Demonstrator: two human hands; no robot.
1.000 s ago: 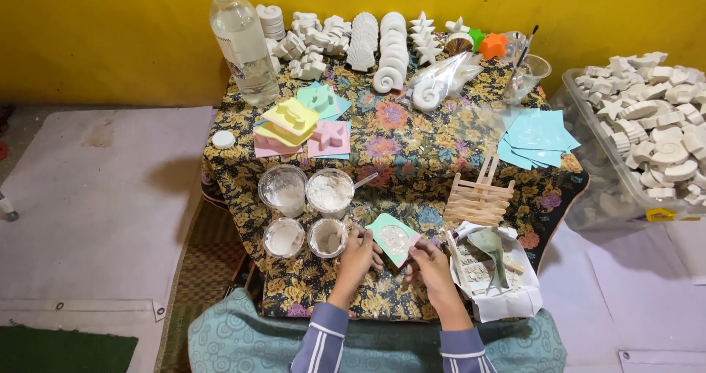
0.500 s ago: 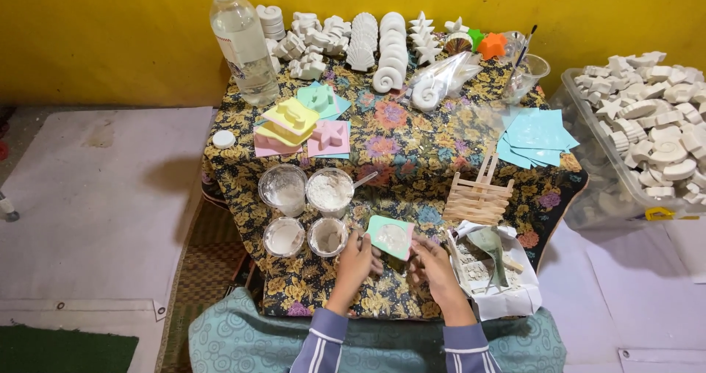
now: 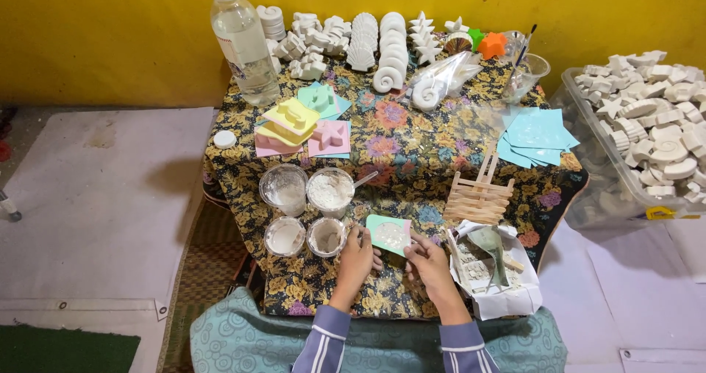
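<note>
I hold a small green mould (image 3: 388, 234) filled with white plaster, near the front edge of a low table covered in flowered cloth (image 3: 426, 152). My left hand (image 3: 356, 254) grips its left edge and my right hand (image 3: 425, 258) grips its right edge. Just left of my left hand stand two small cups (image 3: 306, 236) of white mix. Behind them are two larger cups of white powder (image 3: 307, 189), one with a spoon in it.
Stacked pink, yellow and green moulds (image 3: 300, 123), a water bottle (image 3: 243, 42), rows of white plaster shapes (image 3: 368, 42), blue sheets (image 3: 535, 136), a small wooden easel (image 3: 479, 194), a white bag with a scoop (image 3: 491, 270), and a clear bin of plaster shapes (image 3: 647, 138) at right.
Both hands have shifted the green mould slightly on the cloth; it stays between my fingers. Everything else on the table is unchanged.
</note>
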